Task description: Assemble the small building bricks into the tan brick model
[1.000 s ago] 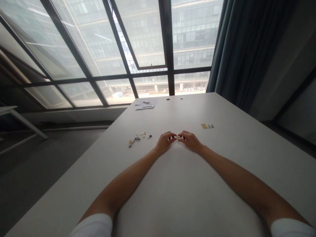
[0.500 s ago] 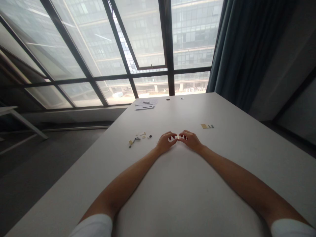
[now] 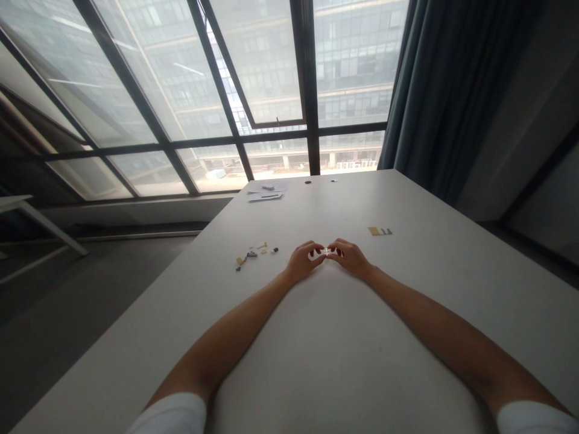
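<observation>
A small pale piece, which looks like a toy building brick, is pinched between my two hands above the middle of the table. My left hand grips it from the left with thumb and fingertips. From the right, my right hand holds the same piece in a like pinch. The fingertips cover much of it, so its exact shape is hard to make out. To the left of my hands lies a loose group of small grey, tan and dark pieces.
The white table stretches toward the windows. Right of my hands lies a flat tan and grey piece. Papers with a pen-like item rest at the far left edge. A dark round spot and a small white item are at the far edge.
Both hands stay in nearly the same place with the pale piece between them. The piece looks slightly turned and brighter now.
</observation>
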Motion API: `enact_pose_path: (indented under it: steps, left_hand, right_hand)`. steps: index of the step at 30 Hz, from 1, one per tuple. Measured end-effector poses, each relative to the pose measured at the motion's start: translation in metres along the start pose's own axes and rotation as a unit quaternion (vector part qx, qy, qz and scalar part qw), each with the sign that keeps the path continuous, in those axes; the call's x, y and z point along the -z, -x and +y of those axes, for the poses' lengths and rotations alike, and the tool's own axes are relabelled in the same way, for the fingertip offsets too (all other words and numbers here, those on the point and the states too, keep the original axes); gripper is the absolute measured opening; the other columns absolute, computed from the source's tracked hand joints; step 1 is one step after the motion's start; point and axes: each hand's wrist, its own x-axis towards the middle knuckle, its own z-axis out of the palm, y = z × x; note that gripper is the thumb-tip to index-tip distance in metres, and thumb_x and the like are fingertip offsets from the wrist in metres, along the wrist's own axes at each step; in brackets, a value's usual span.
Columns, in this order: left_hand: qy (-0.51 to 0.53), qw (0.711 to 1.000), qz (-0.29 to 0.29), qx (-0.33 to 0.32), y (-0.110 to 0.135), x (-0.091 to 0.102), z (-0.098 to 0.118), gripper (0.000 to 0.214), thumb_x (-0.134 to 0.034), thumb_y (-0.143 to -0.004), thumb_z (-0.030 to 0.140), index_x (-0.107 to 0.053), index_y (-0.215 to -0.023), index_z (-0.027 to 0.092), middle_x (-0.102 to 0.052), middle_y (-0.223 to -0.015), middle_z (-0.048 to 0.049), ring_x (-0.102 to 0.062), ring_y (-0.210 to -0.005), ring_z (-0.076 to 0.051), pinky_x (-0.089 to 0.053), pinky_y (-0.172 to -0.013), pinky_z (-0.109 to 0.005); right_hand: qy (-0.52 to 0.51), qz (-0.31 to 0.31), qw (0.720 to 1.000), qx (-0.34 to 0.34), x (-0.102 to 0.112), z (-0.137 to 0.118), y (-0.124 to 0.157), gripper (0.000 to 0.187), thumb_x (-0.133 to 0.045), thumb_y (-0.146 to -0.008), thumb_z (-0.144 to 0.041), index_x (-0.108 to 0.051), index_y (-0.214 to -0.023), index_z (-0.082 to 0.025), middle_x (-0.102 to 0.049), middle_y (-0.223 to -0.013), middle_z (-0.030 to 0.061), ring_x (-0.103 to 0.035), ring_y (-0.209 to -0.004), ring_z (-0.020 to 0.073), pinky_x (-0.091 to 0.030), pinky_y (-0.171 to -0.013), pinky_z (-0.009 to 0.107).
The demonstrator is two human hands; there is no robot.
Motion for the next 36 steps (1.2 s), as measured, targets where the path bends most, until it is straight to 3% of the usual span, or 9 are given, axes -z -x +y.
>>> enact_pose_path:
  steps: [15,36]
  left_hand:
    - [-0.01,1.0,0.001,-0.003,-0.0001,0.0,0.001,0.016,-0.072,-0.084,0.023,-0.072,-0.1,0.02,-0.068,-0.087,-0.0017,-0.056,-0.072,-0.012,-0.046,-0.069,-0.024]
    - [-0.017,1.0,0.003,-0.011,0.0009,0.0009,0.0029,0.018,-0.073,-0.082,0.021,-0.071,-0.1,0.021,-0.067,-0.087,-0.0015,-0.056,-0.071,-0.012,-0.046,-0.069,-0.025]
  right_hand:
    - [0.01,0.0,1.0,0.016,-0.002,-0.001,0.001,0.008,-0.067,-0.093,-0.025,-0.067,-0.1,-0.022,-0.064,-0.089,0.0014,-0.056,-0.067,0.0127,-0.045,-0.066,0.025]
    - [0.022,-0.015,0.999,0.019,-0.0004,-0.0014,0.0012,0.014,-0.066,-0.089,-0.02,-0.068,-0.102,-0.023,-0.063,-0.088,0.0012,-0.056,-0.068,0.0135,-0.045,-0.067,0.025]
